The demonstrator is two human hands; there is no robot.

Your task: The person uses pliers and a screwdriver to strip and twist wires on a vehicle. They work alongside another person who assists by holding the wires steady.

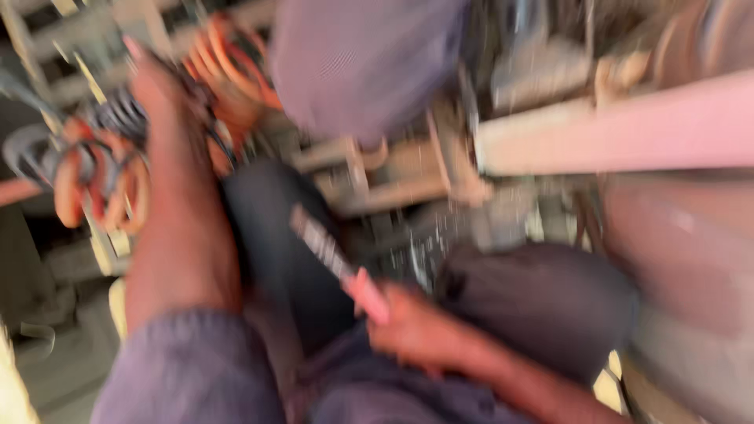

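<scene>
1. Left hand (161,90): raised at upper left, among dark and orange coil springs (102,169); fingers lost in blur, so grip cannot be told as closed or apart.
2. Right hand (416,334): low centre, grip clamped on the pink handle of a tool (338,263), apparently a file or rasp; grey ridged blade angled up and left, toward the left forearm.
3. Springs: orange and black coils bunched at upper left, a second orange coil (236,67) just beside the left wrist; contact with the hand likely, not certain.
4. Pink beam (620,126): runs across upper right, well apart from both hands.
5. Metal frame parts (393,173): cluttered between knees and beam, detail blurred.
6. Dark trouser knees: below and between the hands.
7. Risk, judged: blade tip near the left forearm, so a slip could scrape skin; fingers among coils could be pinched if a spring shifts; heavy blur suggests fast head motion, reducing aim.
</scene>
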